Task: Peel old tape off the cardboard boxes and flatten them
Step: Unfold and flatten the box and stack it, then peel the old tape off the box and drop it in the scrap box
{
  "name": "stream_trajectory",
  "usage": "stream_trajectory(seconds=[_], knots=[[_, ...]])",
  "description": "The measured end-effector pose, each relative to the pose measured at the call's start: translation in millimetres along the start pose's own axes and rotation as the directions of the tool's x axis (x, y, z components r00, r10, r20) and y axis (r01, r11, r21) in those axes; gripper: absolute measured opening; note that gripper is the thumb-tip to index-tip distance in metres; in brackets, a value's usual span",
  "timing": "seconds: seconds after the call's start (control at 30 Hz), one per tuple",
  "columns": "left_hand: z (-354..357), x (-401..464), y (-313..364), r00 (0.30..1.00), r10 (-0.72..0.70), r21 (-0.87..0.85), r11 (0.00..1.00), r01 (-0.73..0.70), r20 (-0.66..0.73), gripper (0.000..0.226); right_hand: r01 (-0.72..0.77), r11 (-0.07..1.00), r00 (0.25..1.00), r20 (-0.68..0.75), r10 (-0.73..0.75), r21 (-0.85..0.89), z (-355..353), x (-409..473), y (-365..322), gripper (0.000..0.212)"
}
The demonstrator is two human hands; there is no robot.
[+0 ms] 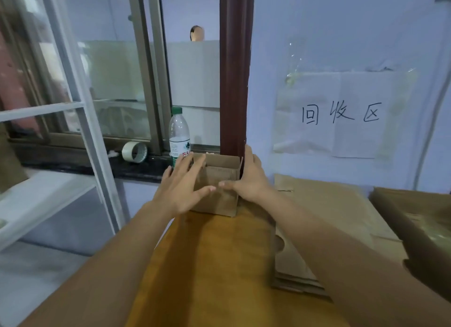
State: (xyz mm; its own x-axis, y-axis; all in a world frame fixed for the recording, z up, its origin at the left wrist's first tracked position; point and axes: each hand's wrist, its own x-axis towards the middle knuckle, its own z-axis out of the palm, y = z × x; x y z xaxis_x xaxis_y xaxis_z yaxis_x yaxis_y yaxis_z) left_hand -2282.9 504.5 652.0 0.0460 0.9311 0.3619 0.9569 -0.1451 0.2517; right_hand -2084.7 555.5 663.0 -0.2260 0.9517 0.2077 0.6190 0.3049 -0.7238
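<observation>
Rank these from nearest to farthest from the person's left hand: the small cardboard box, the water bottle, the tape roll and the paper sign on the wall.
From the left hand:
1. Small cardboard box: right at the fingers, between both hands.
2. Water bottle: just behind the hand, on the sill.
3. Tape roll: further left on the sill.
4. Paper sign: up on the wall, far right.

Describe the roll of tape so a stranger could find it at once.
Start at the dark windowsill under the sliding window, left of the brown post. The roll of tape stands on edge there, just left of the green-capped water bottle. It is the only ring-shaped thing on the sill: pale and hollow, unlike the tall clear bottle beside it.
</observation>
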Motion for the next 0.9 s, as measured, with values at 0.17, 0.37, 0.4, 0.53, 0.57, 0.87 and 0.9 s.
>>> stream_trajectory(seconds=[0.17,0.37,0.4,0.53,0.57,0.87,0.9], knots=[[17.7,14.9,-17.8,0.995,-0.095,-0.201,0.975,0.09,-0.015,0.103,-0.067,0.992,0.997,0.046,0.062,0.109,12.6,22.8,15.5,0.132],[28.3,14.5,-20.9,0.993,-0.108,-0.559,0.826,0.069,-0.038,0.098,-0.085,0.975,0.994,0.08,0.069,0.205,14.1,31.2,34.5,0.108],[26.1,13.6,-16.9,0.992,-0.121,-0.589,0.804,0.078,-0.034,0.095,-0.083,0.971,0.994,0.086,0.065,0.223,13.7,29.9,32.8,0.108],[3.0,8.0,0.4,0.981,-0.174,-0.657,0.75,0.078,-0.083,0.09,-0.071,0.938,0.997,0.06,0.053,0.34,-0.6,15.9,16.0,0.111],[-4.8,4.9,4.5,0.979,-0.179,-0.677,0.733,0.07,-0.093,0.091,-0.069,0.919,0.997,0.049,0.054,0.389,-8.4,8.9,10.1,0.111],[-62.0,-87.1,81.5,0.978,-0.2,-0.828,0.557,0.066,-0.056,0.108,-0.083,0.687,0.996,0.049,0.07,0.722,-86.1,-136.6,-18.4,0.061],[-64.0,-101.7,92.1,0.979,-0.206,-0.856,0.504,0.111,0.005,0.111,-0.095,0.67,0.995,0.055,0.081,0.736,-92.8,-156.7,-17.5,0.061]])
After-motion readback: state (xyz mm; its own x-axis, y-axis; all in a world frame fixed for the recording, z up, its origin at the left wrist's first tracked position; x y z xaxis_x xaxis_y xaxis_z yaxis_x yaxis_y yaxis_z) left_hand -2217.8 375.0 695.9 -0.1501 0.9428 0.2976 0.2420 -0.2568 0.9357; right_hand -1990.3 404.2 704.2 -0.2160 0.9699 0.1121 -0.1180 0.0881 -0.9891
